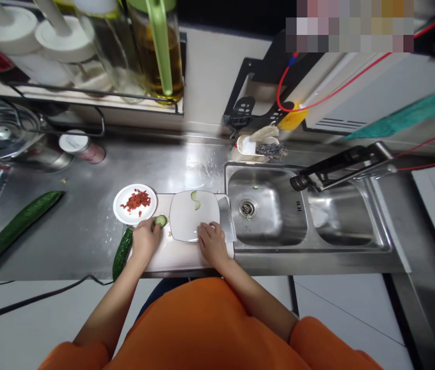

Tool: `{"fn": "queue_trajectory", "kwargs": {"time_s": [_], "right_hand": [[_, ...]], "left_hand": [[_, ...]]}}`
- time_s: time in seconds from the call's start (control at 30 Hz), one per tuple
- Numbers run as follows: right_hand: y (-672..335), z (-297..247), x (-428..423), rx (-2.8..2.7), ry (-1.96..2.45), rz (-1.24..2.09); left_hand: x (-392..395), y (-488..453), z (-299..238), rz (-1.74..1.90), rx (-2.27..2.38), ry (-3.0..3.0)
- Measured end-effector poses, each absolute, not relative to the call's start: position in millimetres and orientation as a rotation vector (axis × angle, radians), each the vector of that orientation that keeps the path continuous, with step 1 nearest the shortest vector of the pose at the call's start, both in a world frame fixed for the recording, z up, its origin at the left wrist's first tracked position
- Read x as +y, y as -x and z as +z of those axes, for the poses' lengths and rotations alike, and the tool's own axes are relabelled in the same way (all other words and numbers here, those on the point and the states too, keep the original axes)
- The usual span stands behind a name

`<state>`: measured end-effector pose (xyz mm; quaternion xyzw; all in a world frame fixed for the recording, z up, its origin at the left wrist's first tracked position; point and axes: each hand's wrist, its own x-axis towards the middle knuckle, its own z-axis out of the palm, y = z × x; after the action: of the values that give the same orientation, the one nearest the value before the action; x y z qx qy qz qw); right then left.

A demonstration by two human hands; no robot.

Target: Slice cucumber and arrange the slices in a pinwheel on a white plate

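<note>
My left hand [146,240] is closed around a cut piece of cucumber [161,221], its pale round face showing past my fingertips. Beside that wrist lies a dark green cucumber [122,255], partly hidden by my arm. My right hand [213,242] has its curled fingers over the near right corner of a squarish white plate [181,218]. Two thin cucumber slices [195,201] rest near the plate's far edge. The plate is on a pale cutting board [179,259]. A flat, shiny blade-like sheet [228,221] sticks out from the plate's right side.
A white plate of chopped red bits [136,203] stands behind my left hand. Another long cucumber [17,231] lies far left. On the right are a double sink [267,234] and black faucet [318,169]. Bottles [159,56] stand on a rack above the counter.
</note>
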<state>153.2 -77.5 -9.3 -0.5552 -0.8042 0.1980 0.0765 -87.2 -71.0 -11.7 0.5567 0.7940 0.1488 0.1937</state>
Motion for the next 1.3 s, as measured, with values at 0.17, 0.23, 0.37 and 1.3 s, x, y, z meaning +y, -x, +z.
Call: {"fn": "queue_trajectory", "kwargs": {"time_s": [0.17, 0.23, 0.37, 1.3], "right_hand": [[-153, -8, -79, -2.414, 1.672, 0.592], [-153, -6, -78, -2.423, 1.675, 0.593], [-153, -3, -76, -2.440, 1.669, 0.608], [-138, 28, -10, -1.923, 1.462, 1.129]], "left_hand": [[-69, 88, -7, 0.459, 2.249, -1.391], [-69, 87, -5, 0.475, 2.254, -1.356], [-70, 86, -3, 0.486, 2.278, -1.349], [-32, 36, 25, 0.746, 1.351, -0.335]]}}
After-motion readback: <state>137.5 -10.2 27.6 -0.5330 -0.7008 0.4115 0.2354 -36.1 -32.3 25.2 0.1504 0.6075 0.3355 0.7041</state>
